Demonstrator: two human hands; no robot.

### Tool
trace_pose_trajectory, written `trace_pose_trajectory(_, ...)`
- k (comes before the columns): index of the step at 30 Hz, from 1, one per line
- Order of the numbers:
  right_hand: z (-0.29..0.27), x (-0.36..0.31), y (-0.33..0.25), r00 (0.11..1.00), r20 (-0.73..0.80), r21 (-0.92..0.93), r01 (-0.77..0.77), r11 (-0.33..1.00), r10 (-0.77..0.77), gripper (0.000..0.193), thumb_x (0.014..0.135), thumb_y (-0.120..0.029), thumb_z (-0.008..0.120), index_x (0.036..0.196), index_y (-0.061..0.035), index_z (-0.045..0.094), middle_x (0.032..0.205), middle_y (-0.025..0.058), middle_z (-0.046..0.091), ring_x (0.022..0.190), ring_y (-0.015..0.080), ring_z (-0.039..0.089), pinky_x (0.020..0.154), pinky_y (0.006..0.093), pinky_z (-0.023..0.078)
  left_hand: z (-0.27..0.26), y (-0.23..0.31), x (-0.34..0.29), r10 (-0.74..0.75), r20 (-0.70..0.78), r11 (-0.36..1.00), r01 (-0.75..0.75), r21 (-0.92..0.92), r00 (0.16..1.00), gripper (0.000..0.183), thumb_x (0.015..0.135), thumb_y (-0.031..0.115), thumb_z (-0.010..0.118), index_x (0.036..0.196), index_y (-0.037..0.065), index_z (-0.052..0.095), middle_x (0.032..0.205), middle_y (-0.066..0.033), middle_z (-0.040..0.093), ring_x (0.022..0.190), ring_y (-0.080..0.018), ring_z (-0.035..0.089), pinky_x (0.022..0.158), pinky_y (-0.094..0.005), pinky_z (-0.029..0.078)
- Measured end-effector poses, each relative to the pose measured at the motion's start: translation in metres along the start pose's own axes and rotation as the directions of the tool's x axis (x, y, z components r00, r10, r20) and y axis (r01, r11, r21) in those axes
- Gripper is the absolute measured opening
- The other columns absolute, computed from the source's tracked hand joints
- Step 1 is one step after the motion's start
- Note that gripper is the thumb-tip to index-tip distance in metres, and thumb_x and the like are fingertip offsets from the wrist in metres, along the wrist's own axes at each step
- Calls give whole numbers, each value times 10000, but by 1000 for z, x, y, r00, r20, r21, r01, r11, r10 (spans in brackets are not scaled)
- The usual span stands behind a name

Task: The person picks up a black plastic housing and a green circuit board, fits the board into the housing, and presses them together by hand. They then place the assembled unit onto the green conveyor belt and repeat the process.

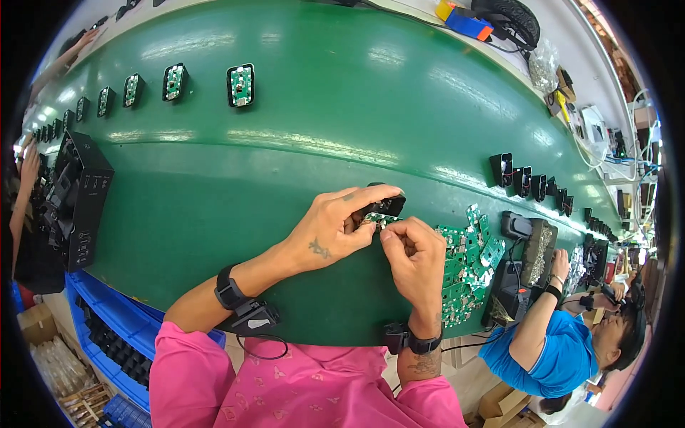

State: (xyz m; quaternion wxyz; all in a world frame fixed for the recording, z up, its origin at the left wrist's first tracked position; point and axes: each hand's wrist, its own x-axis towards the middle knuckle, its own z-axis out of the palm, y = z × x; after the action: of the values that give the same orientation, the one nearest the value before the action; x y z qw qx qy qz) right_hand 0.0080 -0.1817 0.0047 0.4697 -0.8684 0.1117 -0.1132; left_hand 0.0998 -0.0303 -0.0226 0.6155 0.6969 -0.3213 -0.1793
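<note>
My left hand (339, 222) is wrapped round a black plastic housing (390, 205), its open side turned toward me. A small green circuit board (383, 218) sits tilted at the near side of that housing, between both hands. With thumb and forefinger, my right hand (414, 250) pinches at the board's right end. The fingertips hide part of the board and the housing's inside. Just right of my right hand lies a pile of loose green circuit boards (467, 274).
Black housings with boards (241, 85) stand in a row at the far left; more housings (501, 170) line the right. A black box (85, 192) stands left, above a blue crate (118, 335). A co-worker in blue (549, 349) reaches toward a parts tray (539, 251).
</note>
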Motion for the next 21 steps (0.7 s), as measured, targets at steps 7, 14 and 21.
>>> trace_pose_trajectory(7,-5,-2,7,999,36,-12,16,1000,-15,56,811,-7,680,789,28,643,643,62,559,525,112,486,484,270,373,2,-1,0,20,46,1000,-20,7,999,565,782,-4,614,1329,139,600,1078,-64,671,672,-90,543,592,-244,463)
trace_pose_trajectory(14,-8,-4,9,1000,27,5,7,1000,-7,59,796,-2,670,768,27,628,641,64,559,513,113,484,477,271,370,6,-3,-1,45,40,998,-47,35,998,556,777,-2,612,1316,134,611,1076,-69,668,683,-104,558,596,-253,474)
trace_pose_trajectory(21,-3,-4,15,999,51,1,1,1000,-1,60,781,2,667,757,29,620,644,75,563,510,123,492,478,280,375,6,-11,-3,169,32,976,-172,135,985,551,764,-17,608,1298,117,614,982,-96,658,680,-181,579,592,-277,481)
